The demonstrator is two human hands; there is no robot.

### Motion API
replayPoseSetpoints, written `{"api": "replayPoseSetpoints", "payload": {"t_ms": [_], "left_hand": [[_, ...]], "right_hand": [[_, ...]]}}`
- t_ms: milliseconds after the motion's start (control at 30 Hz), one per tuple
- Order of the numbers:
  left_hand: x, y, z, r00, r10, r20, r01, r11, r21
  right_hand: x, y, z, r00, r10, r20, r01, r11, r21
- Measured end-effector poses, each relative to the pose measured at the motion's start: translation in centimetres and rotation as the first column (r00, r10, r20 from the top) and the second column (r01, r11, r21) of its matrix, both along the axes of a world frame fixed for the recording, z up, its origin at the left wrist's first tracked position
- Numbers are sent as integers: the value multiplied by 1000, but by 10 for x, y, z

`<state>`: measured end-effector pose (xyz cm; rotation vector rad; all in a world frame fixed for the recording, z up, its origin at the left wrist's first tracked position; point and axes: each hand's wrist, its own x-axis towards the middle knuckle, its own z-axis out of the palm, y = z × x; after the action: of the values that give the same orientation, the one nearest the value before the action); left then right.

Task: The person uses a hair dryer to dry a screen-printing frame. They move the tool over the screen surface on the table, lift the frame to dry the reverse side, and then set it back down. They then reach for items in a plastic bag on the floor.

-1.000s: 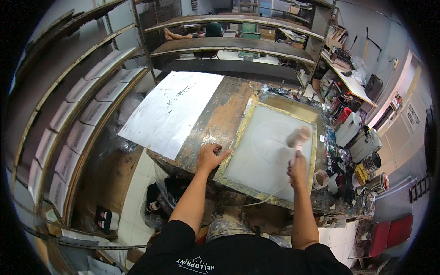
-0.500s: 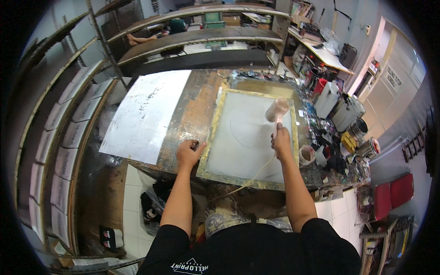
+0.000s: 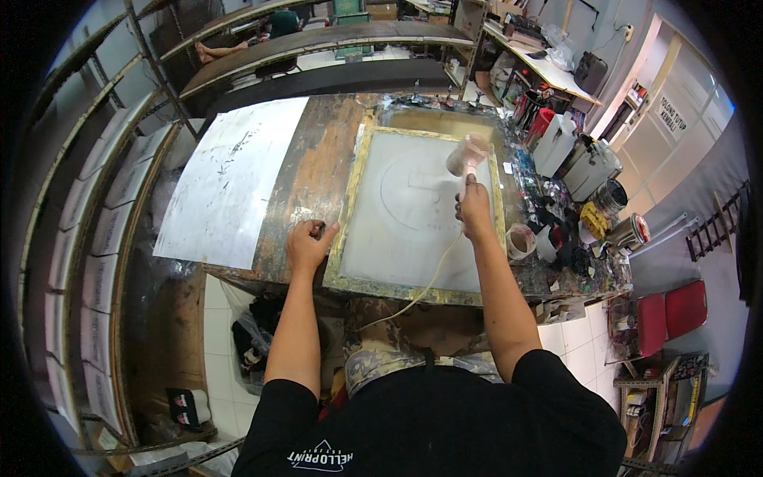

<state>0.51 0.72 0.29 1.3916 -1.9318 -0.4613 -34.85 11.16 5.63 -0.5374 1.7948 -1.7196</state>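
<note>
My right hand (image 3: 475,211) is wrapped round the handle of a pale pink hair dryer (image 3: 469,156), slightly blurred, over the right part of a screen-printing frame (image 3: 350,208). Its pale cord (image 3: 435,278) runs down across the frame's near edge. The frame lies flat, with a yellowed, stained border and a whitish mesh (image 3: 381,254) showing a faint circular outline. My left hand (image 3: 307,246) rests on the worn wooden table (image 3: 316,171) beside the frame's left edge, thumb apart from the fingers, holding nothing.
A large white sheet (image 3: 230,183) covers the table's left part. Ink-stained pots, a white container (image 3: 556,145) and dark rags (image 3: 568,248) crowd the right side. Shelving with stacked white bundles (image 3: 99,278) stands left; red chairs (image 3: 685,310) stand right. A plastic bag (image 3: 253,338) sits below the table.
The view has shifted, so the whole scene sits higher and further left. My right hand still holds the hair dryer over the mesh; my left hand stays beside the frame.
</note>
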Motion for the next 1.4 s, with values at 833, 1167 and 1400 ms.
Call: {"api": "replayPoseSetpoints", "payload": {"t_ms": [833,1167,1400], "left_hand": [[-2,2,11,1000,28,2,-28,996,86],[-3,-1,4,999,25,-38,-23,999,43],[-2,-3,1,1000,23,-16,-23,999,27]], "right_hand": [[65,-47,22,953,302,13,-302,949,90],[78,-37,24,908,414,-66,-401,904,147],[84,-12,28,863,504,-41,-489,851,191]]}}
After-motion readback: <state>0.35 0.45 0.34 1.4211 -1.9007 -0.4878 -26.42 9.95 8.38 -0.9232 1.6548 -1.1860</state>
